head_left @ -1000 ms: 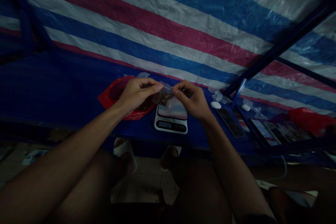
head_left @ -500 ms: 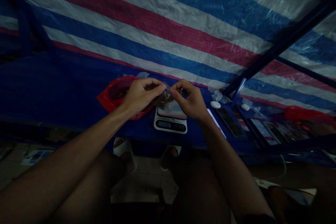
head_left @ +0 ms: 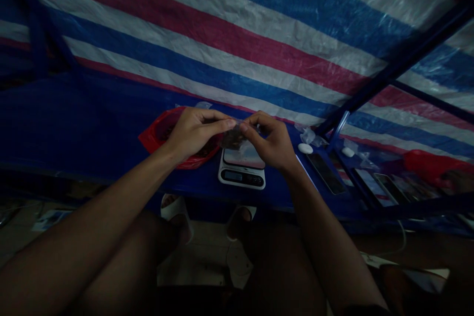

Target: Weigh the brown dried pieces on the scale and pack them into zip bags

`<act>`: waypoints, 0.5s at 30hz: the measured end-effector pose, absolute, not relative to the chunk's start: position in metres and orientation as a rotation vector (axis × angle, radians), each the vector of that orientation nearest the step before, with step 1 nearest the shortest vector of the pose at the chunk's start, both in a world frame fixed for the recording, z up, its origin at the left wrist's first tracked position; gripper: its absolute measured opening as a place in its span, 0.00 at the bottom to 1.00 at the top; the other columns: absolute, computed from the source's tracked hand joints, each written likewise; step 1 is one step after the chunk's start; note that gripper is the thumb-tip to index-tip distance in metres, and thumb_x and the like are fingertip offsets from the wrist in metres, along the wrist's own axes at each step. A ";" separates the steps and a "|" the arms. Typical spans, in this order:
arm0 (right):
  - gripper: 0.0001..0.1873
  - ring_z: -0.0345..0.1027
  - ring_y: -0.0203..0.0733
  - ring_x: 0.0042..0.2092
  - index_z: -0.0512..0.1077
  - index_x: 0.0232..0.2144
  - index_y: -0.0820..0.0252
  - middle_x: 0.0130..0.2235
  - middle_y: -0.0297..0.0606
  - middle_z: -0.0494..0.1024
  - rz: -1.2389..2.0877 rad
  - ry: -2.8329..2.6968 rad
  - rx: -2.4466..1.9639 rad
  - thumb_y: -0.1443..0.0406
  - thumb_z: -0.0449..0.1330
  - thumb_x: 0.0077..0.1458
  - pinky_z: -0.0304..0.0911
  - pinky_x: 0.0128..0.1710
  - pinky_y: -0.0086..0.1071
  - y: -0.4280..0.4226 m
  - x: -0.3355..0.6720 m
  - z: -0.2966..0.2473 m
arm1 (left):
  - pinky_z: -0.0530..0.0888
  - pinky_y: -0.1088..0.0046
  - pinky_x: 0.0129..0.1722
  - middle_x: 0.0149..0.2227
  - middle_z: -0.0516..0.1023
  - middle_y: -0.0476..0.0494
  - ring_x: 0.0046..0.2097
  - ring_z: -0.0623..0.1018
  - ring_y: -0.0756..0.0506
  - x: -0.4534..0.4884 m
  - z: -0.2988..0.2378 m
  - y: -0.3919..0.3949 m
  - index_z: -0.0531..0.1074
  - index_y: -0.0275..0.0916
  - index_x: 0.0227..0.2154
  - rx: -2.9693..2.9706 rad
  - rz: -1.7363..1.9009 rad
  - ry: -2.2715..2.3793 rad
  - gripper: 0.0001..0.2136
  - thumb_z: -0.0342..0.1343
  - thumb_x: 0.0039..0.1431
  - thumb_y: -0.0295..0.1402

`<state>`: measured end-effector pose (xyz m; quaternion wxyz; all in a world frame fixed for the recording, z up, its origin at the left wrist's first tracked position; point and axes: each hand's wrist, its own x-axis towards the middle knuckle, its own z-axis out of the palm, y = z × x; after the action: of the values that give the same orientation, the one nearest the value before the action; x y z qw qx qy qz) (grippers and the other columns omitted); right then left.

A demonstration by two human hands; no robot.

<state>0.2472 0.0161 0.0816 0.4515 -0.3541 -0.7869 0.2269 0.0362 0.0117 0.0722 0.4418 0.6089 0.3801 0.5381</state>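
A small clear plastic bag [head_left: 233, 140] with brown bits inside hangs between my two hands. My left hand [head_left: 198, 131] pinches its top edge from the left, thumb against fingers. From the other side my right hand [head_left: 268, 138] pinches the same edge, thumb tip close to the left one. Just below the bag stands a white digital scale [head_left: 241, 177] with a small lit display; its figures are too dim to read. Partly behind my left hand lies an open red plastic bag [head_left: 150, 137] holding more dark brown pieces.
A white oval object [head_left: 305, 148] and a dark phone [head_left: 326, 173] lie right of my right hand. Crumpled clear bags [head_left: 308, 134] sit behind them. Blue metal bars [head_left: 392, 66] cross at the right, near another red bag [head_left: 433, 165]. Striped sheeting [head_left: 229, 39] backs the blue bench.
The small bag has turned slightly between my fingers, and its top edge looks flatter. Both hands keep their pinch in nearly the same place; the view has shifted a little.
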 end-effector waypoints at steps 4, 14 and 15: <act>0.23 0.70 0.41 0.33 0.78 0.26 0.55 0.30 0.35 0.79 0.598 -1.879 -0.842 0.45 0.70 0.61 0.67 0.37 0.38 0.019 0.252 0.083 | 0.81 0.63 0.47 0.38 0.88 0.41 0.43 0.85 0.39 0.032 0.080 0.010 0.86 0.39 0.33 1.543 1.374 0.968 0.18 0.74 0.52 0.50; 0.21 0.82 0.52 0.40 0.85 0.48 0.60 0.38 0.43 0.88 0.224 -1.512 -1.143 0.51 0.69 0.62 0.75 0.45 0.46 0.051 0.280 0.079 | 0.72 0.66 0.38 0.26 0.82 0.46 0.29 0.77 0.42 -0.021 0.045 0.045 0.81 0.46 0.23 2.146 0.893 1.409 0.05 0.64 0.53 0.35; 0.24 0.82 0.51 0.39 0.84 0.53 0.61 0.37 0.42 0.88 0.229 -1.559 -1.180 0.53 0.70 0.60 0.75 0.45 0.46 0.053 0.281 0.077 | 0.71 0.65 0.37 0.25 0.81 0.47 0.27 0.76 0.43 -0.024 0.040 0.046 0.81 0.46 0.21 2.149 0.883 1.415 0.04 0.65 0.48 0.33</act>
<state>0.2809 0.0529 0.0766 0.5535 -0.4994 -0.6594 0.0970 -0.0239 0.0465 0.0399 0.2091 0.7726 0.5087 0.3173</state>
